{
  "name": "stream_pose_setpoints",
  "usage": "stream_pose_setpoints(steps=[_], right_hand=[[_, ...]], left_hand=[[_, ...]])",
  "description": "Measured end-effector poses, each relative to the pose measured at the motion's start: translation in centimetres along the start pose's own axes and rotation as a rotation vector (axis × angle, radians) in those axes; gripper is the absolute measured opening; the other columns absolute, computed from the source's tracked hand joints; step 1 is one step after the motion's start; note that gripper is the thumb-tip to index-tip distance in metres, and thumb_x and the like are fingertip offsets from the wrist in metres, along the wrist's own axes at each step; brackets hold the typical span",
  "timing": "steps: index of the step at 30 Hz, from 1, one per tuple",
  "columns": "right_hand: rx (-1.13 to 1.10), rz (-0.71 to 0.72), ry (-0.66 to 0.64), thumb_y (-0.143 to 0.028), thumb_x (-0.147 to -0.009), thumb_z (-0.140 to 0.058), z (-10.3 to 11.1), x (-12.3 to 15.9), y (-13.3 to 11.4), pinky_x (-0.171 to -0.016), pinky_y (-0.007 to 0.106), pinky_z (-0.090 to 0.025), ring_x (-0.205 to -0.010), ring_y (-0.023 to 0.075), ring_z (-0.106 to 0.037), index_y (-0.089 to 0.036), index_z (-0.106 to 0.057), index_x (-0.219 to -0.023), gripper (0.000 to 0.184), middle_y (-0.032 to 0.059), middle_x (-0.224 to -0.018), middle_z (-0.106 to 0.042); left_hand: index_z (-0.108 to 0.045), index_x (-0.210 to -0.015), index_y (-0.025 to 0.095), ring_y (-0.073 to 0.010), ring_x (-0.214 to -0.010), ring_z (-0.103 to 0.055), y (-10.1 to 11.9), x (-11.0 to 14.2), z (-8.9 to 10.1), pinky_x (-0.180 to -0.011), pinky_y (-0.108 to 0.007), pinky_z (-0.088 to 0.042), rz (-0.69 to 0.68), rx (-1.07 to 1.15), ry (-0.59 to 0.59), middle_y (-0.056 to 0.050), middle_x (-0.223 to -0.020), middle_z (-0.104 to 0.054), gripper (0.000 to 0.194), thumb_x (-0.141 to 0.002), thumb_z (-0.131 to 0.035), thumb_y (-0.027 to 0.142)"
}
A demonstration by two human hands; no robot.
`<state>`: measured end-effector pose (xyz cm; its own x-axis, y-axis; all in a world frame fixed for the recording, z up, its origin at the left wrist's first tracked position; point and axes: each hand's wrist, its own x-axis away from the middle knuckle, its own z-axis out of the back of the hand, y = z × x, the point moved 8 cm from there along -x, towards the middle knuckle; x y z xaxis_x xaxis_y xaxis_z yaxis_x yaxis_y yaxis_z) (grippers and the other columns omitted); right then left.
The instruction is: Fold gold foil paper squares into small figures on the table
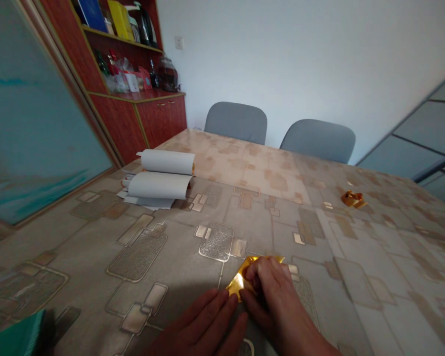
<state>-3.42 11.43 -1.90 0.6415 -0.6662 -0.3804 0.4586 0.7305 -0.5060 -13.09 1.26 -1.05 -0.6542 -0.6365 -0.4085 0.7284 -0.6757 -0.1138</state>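
Note:
A small sheet of gold foil paper [242, 278], partly folded, lies on the patterned table [207, 217] near its front edge. My right hand [278, 301] rests on top of the paper with its fingers curled and pressing down, covering most of it. My left hand [203, 326] lies flat beside it, fingers stretched out together, the fingertips touching the paper's near left corner.
Curled white paper sheets [162, 178] lie at the table's left. A small folded gold paper piece [353, 199] sits at the far right. Two grey chairs [236, 121] stand behind the table. A red cabinet [148, 111] with shelves is at the left. A green object [17, 338] shows at the bottom left.

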Motion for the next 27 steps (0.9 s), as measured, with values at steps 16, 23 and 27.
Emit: stream_pose_setpoints(steps=[16, 23, 27], right_hand=[[-0.150, -0.059, -0.204, -0.003, -0.092, -0.059, 0.1, 1.3, 1.7, -0.084, 0.034, -0.048, -0.097, 0.0213, -0.059, -0.028, -0.052, -0.111, 0.032, 0.0018, -0.107, -0.062], [-0.104, -0.077, -0.281, -0.012, -0.096, -0.057, -0.5, 1.4, 1.8, -0.081, 0.033, -0.048, -0.097, 0.0224, -0.059, -0.027, -0.064, -0.101, 0.018, 0.0034, -0.104, -0.064], [-0.154, -0.371, -0.281, -0.028, -0.096, -0.062, -1.5, 2.0, 4.5, -0.071, 0.031, -0.049, -0.084, 0.0208, -0.059, -0.024, -0.063, -0.086, 0.011, 0.0015, -0.088, -0.063]], left_hand=[[-0.059, -0.125, 0.008, -0.0221, -0.085, -0.065, -1.4, -1.8, -2.3, -0.079, -0.036, -0.051, 0.044, 0.216, -0.088, -0.007, -0.102, -0.072, 0.048, -0.106, -0.037, 0.048], [-0.060, -0.124, 0.011, -0.0220, -0.099, -0.065, -2.3, -1.1, -0.2, -0.093, -0.035, -0.046, 0.042, 0.183, -0.032, -0.007, -0.113, -0.073, 0.047, -0.107, -0.035, 0.047], [-0.060, -0.126, 0.011, -0.0209, -0.110, -0.064, -2.5, -0.6, 0.5, -0.101, -0.031, -0.043, 0.005, 0.142, -0.009, -0.007, -0.120, -0.073, 0.050, -0.106, -0.038, 0.051]])
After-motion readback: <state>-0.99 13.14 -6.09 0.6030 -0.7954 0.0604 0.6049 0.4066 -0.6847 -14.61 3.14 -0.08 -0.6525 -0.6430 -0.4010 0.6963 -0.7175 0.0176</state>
